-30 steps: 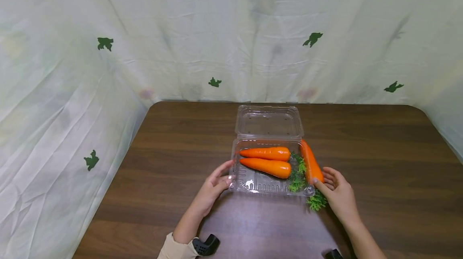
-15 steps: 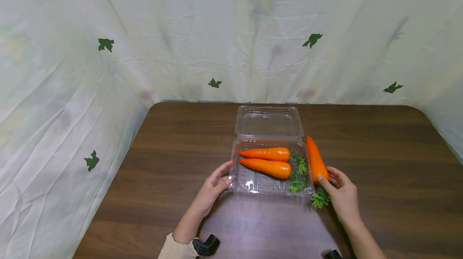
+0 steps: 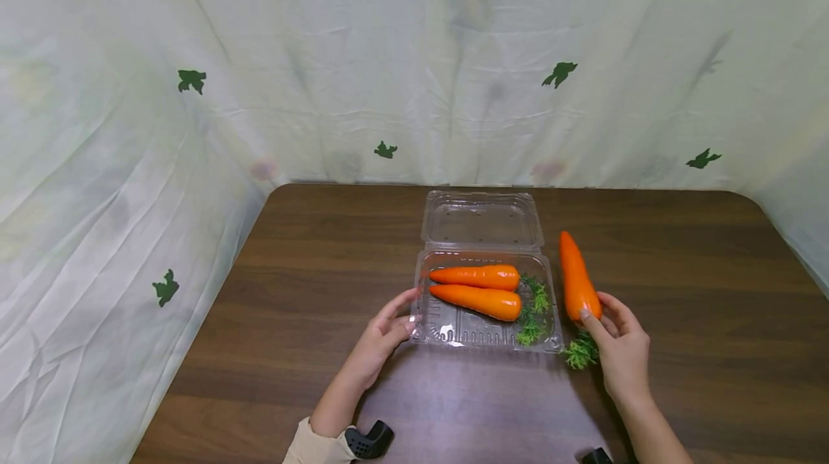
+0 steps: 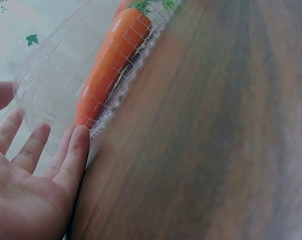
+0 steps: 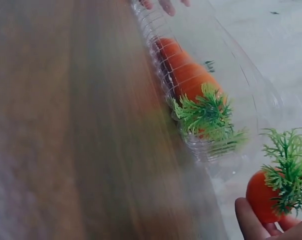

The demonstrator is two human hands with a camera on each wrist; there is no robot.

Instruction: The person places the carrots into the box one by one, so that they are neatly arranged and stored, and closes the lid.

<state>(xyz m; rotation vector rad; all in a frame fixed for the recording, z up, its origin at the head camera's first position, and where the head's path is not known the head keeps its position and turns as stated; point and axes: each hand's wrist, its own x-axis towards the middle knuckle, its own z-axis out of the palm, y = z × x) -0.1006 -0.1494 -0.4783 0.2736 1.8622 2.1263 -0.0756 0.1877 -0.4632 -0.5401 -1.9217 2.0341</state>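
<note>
The right hand (image 3: 623, 349) pinches a carrot (image 3: 577, 278) beside the clear box (image 3: 486, 340) (two carrots inside), whose left wall the left hand's (image 3: 382, 338) relaxed fingers touch.

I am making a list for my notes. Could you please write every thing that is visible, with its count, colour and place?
container: one, clear plastic, lid open, middle of the table.
carrots in the container: two, orange with green tops, side by side.
third carrot: one, orange with green top, outside the container, to its right.
table: one, dark brown wood.
cloth backdrop: one, pale with green leaf prints, behind and at the sides.
left hand: touches the container's left front corner, fingers straight.
right hand: holds the third carrot near its leafy end.
</note>
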